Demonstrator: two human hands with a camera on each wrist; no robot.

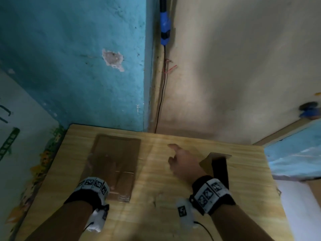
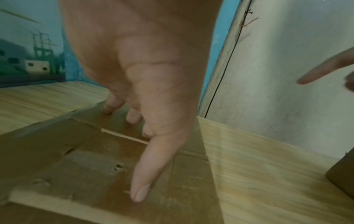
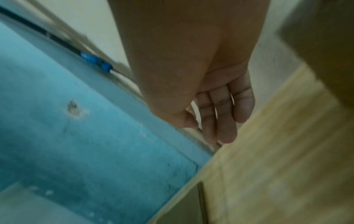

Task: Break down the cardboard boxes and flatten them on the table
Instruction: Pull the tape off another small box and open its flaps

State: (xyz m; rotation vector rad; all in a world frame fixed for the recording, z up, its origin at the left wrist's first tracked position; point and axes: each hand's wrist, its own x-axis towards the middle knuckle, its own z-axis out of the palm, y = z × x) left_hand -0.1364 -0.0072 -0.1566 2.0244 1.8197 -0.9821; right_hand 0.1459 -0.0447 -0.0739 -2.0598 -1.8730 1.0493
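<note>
One box (image 1: pixel 114 164) already lies flat near the far left corner of the surface (image 1: pixel 165 214), and the left hand (image 1: pixel 104 168) presses on it, fingers (image 2: pixel 140 171) straight and spread, flat against the cardboard rather than curled round it. That looks like the last smoothing of this piece. The second box (image 1: pixel 215 164) stands upright near the right edge, not yet broken down. The right hand (image 1: pixel 182 162) hangs above the bare middle of the surface, just left of that box, its grip wide and relaxed, holding nothing. The next move likely calls for the right hand to reach that box, take a wall or flap, and collapse it.
</note>
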